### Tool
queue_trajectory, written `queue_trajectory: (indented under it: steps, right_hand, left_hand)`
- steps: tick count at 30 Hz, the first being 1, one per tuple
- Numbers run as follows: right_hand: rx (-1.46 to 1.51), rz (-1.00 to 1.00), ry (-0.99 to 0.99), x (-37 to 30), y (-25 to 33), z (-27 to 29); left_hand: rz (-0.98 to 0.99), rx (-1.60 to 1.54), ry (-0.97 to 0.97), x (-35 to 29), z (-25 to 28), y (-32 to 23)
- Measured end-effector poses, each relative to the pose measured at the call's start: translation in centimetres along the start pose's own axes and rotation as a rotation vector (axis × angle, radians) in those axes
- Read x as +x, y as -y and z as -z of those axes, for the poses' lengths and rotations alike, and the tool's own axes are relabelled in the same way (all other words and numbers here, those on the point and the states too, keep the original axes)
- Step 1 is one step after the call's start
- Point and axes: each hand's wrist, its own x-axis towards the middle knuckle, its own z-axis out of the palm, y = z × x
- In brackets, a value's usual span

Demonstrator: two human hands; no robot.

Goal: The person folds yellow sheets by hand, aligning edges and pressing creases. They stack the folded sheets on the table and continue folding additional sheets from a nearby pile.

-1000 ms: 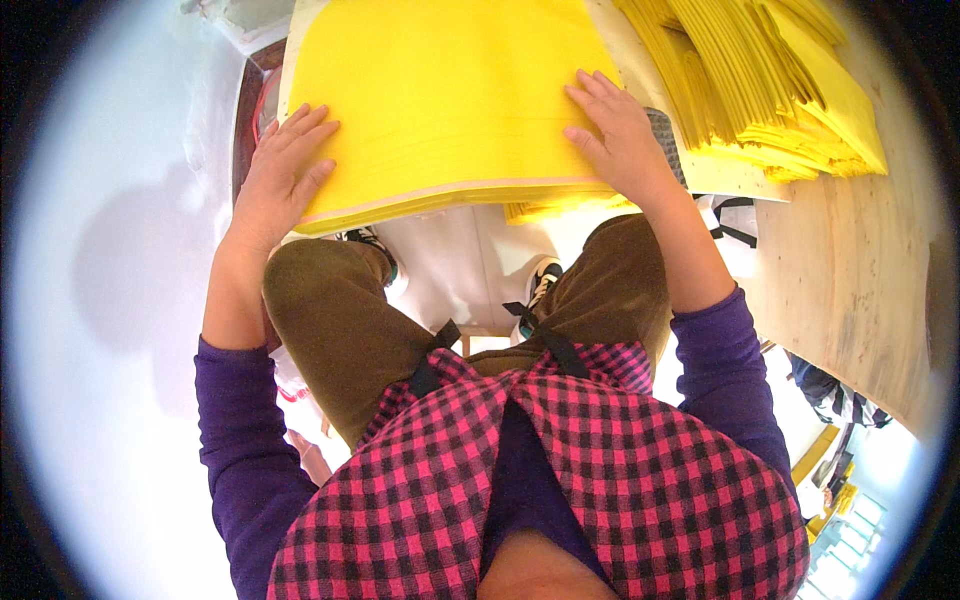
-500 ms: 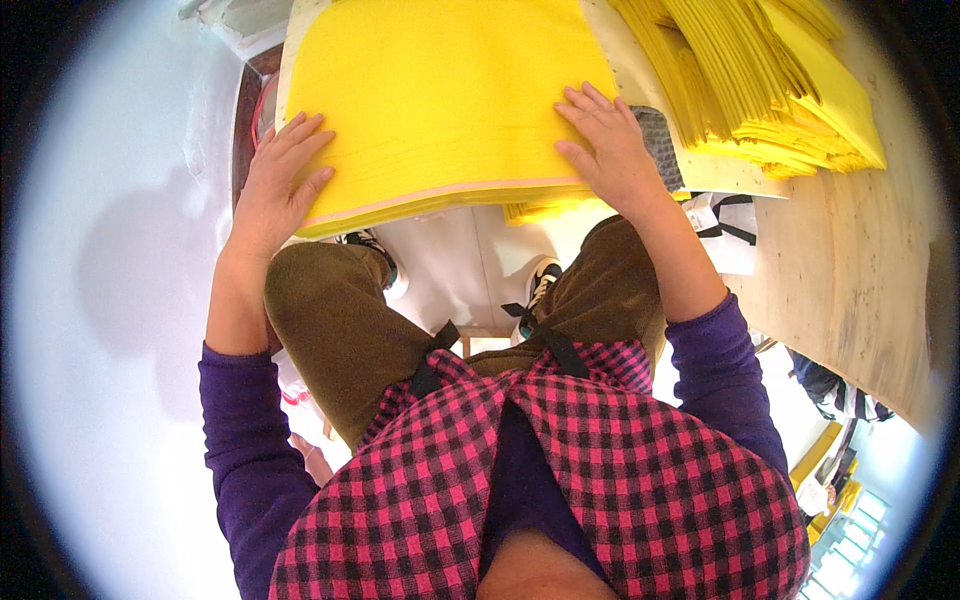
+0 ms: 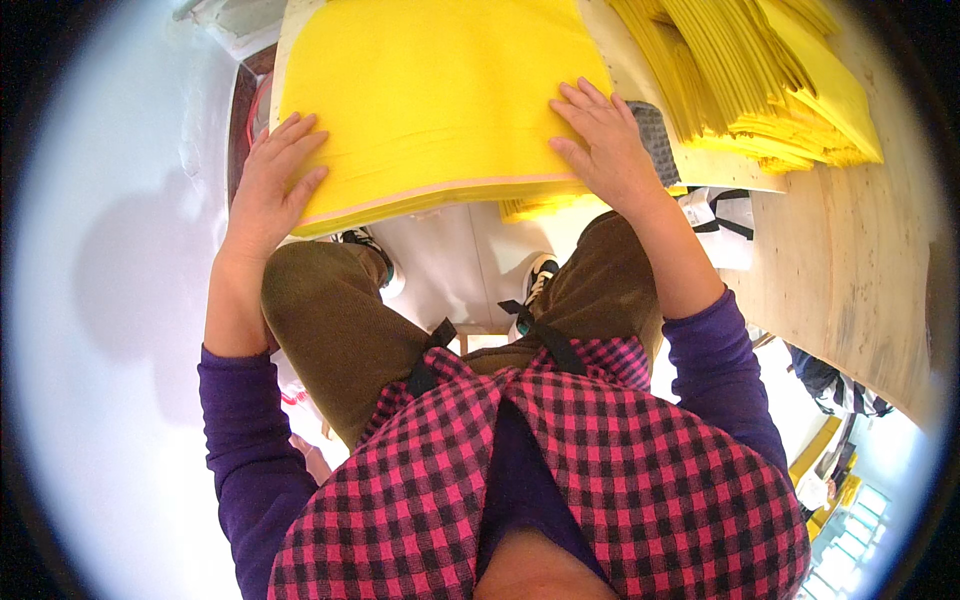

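As the head view looks down: a broad, flat stack of bright yellow felt-like sheets (image 3: 430,110) lies on a pale wooden board (image 3: 628,68), its pinkish front rim turned toward the person and both hands set at its sides
Bare left hand (image 3: 272,180): laid near the stack's left front corner, fingers and thumb stretched out over the top layer, slightly apart and clamped on nothing
Bare right hand (image 3: 610,145): laid over the right front corner, fingers spread on the top layer with the thumb well away from them, pinching nothing
Shift at the right: over the last second this hand has slid a little inward and nearer the front rim, and more of the grey textured pad (image 3: 655,140) beside it has come into sight
Shift at the left: very slight, the hand keeping its corner
Folded yellow pile: a tall bundle of pleated yellow fabric (image 3: 735,70) sits to the right, apart from the hands, looking unchanged
Meaning for the work: judging by so small a shift, this is a light adjustment of contact; the stack stays flat and bracketed from both sides, with no sheet visibly lifted
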Motion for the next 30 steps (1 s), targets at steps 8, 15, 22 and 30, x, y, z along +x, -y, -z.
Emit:
queue_trajectory:
  steps: [8,15,22,30]
  right_hand:
    - [0.004,-0.003,-0.006,-0.1,0.0,-0.2]
    - [0.065,-0.005,-0.003,-0.1,-0.5,-0.3]
    - [0.105,-0.005,-0.022,-0.2,-0.4,-0.3]
    - [0.300,-0.144,-0.202,-0.4,-2.0,0.3]
  left_hand:
    - [0.016,-0.018,0.003,-0.2,0.2,-0.2]
    - [0.020,-0.020,0.013,-0.3,0.2,-0.3]
    - [0.024,-0.061,0.018,-0.1,0.4,-0.4]
    - [0.044,-0.005,0.021,0.0,0.4,-0.5]
